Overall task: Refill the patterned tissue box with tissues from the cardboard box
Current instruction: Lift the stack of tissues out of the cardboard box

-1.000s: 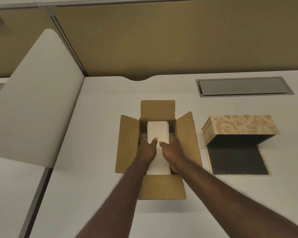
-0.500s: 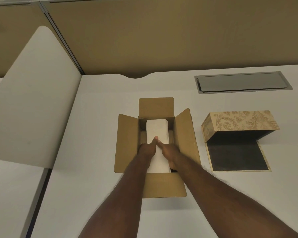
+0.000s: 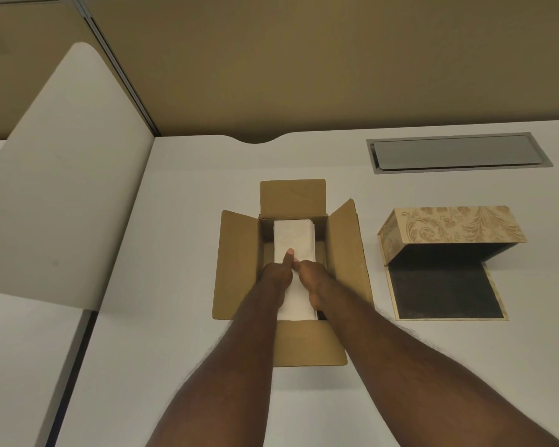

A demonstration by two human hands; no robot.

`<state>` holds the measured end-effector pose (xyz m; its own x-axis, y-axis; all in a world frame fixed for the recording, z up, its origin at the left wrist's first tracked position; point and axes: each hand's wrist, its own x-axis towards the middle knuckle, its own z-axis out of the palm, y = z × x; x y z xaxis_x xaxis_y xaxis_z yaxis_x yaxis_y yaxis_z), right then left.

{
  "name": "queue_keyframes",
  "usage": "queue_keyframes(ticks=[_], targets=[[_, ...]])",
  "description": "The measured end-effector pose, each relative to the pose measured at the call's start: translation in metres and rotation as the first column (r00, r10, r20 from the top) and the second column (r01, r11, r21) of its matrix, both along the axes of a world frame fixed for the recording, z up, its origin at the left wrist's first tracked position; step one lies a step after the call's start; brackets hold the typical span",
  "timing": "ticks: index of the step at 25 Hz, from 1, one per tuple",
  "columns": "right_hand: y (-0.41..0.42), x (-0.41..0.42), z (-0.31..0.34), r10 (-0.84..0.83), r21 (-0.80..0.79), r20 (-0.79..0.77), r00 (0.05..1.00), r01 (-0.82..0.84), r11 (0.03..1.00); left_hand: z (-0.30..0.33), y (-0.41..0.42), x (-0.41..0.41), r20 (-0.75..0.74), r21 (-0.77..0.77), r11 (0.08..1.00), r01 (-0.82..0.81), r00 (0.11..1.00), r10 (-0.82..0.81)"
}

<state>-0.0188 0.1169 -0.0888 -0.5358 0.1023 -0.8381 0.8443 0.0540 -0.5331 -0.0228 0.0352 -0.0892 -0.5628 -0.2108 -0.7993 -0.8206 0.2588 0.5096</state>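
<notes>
An open cardboard box (image 3: 239, 262) sits mid-desk with all flaps folded out. Inside lies a white stack of tissues (image 3: 293, 235). My left hand (image 3: 276, 274) and my right hand (image 3: 312, 277) reach down into the box on either side of the stack, thumbs resting on top, fingers hidden down its sides. To the right stands the patterned tissue box (image 3: 452, 225), beige with gold scrollwork, hinged open with its dark inside and flat dark base panel (image 3: 446, 291) showing, nothing in it.
The desk (image 3: 181, 221) is white. A grey metal cable hatch (image 3: 459, 153) is set in it at the back right. A white curved divider panel (image 3: 62, 188) rises at the left, and tan partition walls close off the back.
Both hands have slid deeper into the cardboard box and drawn together around the tissue stack. The view has shifted slightly.
</notes>
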Motion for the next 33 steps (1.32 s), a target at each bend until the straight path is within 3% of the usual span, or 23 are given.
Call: queue_keyframes(ticks=[15,24,33], targets=[[0.01,-0.001,-0.007,-0.022,-0.077,-0.018,1.0,0.02,0.997,-0.005,-0.001,0.005,-0.026,0.005,1.0,-0.007,1.0,0.007],[0.013,0.0,-0.002,-0.078,-0.283,0.021,0.997,0.081,0.956,-0.002,-0.005,0.009,-0.089,0.123,0.988,-0.098,0.99,0.109],[0.019,0.005,0.004,-0.103,-0.418,-0.062,0.993,0.068,0.906,0.019,-0.002,0.01,-0.117,0.182,0.966,-0.183,0.971,0.206]])
